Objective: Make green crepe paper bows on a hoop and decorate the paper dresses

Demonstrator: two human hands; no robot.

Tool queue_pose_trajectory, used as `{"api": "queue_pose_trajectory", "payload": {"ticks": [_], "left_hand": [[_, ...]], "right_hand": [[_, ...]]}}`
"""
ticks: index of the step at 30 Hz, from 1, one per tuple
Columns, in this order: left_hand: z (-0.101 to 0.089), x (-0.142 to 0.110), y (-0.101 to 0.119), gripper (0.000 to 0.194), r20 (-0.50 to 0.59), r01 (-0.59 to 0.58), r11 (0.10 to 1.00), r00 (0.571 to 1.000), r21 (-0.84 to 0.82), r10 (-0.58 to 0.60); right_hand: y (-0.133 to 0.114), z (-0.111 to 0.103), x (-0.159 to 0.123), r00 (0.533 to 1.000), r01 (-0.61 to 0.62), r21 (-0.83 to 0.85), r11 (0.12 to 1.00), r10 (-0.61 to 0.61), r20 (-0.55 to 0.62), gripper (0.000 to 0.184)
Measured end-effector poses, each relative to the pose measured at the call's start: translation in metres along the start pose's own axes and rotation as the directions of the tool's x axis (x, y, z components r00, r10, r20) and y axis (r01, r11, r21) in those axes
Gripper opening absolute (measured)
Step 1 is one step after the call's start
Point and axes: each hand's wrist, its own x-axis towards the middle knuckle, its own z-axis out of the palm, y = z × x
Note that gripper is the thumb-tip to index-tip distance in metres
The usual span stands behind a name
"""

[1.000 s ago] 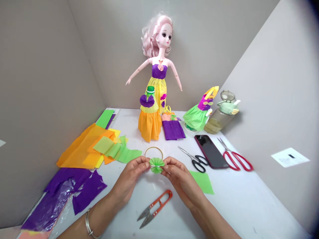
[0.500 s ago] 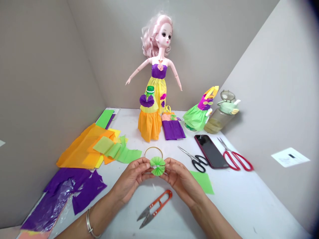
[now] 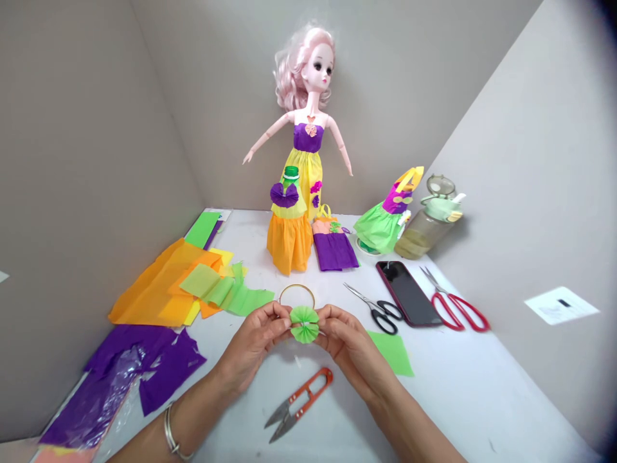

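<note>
Between my two hands is a light green pleated paper bow (image 3: 304, 316), its two fans spread above and below a narrow middle. My left hand (image 3: 263, 337) pinches its left side between thumb and fingers. On the right side, my right hand (image 3: 344, 337) grips it the same way. Just beyond the bow, a thin gold ring (image 3: 297, 285) lies on the table. Orange-handled thread snips (image 3: 299, 405) rest below my hands, blades toward the lower left. A green paper piece (image 3: 391, 353) lies beside my right wrist.
Black-handled scissors (image 3: 375, 307), a phone (image 3: 407, 292) and red-handled scissors (image 3: 456, 302) lie at the right. Orange sheets (image 3: 154, 289) and purple sheets (image 3: 130, 373) cover the left. Behind stand a doll (image 3: 308, 138), a dressed bottle (image 3: 290, 238) and a jar (image 3: 419, 228).
The bow has tilted slightly, its upper and lower fans shifting a little downward. Both hands keep hold of it in nearly the same place.
</note>
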Motion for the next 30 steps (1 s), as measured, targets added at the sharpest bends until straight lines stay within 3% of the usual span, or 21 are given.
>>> {"api": "queue_pose_trajectory", "payload": {"ticks": [6,9,11,14,16,19,26,30], "left_hand": [[-0.009,0.006,-0.001,0.018,0.026,-0.023,0.987,0.999,0.159,0.019],[-0.015,0.010,-0.001,0.015,0.055,-0.046,0.931,0.998,0.361,0.028],[-0.017,0.010,-0.001,0.009,0.053,-0.063,0.847,0.998,0.527,0.041],[-0.019,0.010,0.000,0.003,0.040,-0.112,0.627,0.991,0.771,0.128],[-0.020,0.009,0.000,0.006,0.066,-0.145,0.488,0.982,0.861,0.174],[-0.023,0.010,-0.002,0.008,0.098,-0.167,0.406,0.978,0.899,0.184],[-0.028,0.015,-0.006,0.008,0.097,-0.141,0.339,0.985,0.930,0.143],[-0.033,0.016,-0.003,0.020,0.113,-0.131,0.296,0.991,0.946,0.077]], "right_hand": [[-0.001,0.001,0.001,1.000,0.009,-0.075,0.997,-0.010,-0.011,0.009],[-0.001,0.001,0.003,0.999,-0.004,-0.267,0.964,-0.007,-0.041,0.009],[0.001,0.000,0.004,0.997,0.015,-0.508,0.861,-0.054,-0.063,0.006],[0.006,-0.004,0.005,0.987,0.038,-0.804,0.594,-0.146,-0.061,0.005],[0.010,-0.007,0.005,0.985,0.037,-0.894,0.447,-0.167,-0.043,0.008],[0.012,-0.011,0.005,0.987,0.063,-0.956,0.286,-0.158,0.018,0.011],[0.009,-0.015,0.007,0.993,0.056,-0.994,0.096,-0.110,0.045,0.011],[0.009,-0.015,0.007,0.993,0.066,-0.997,0.048,-0.101,0.061,0.013]]}}
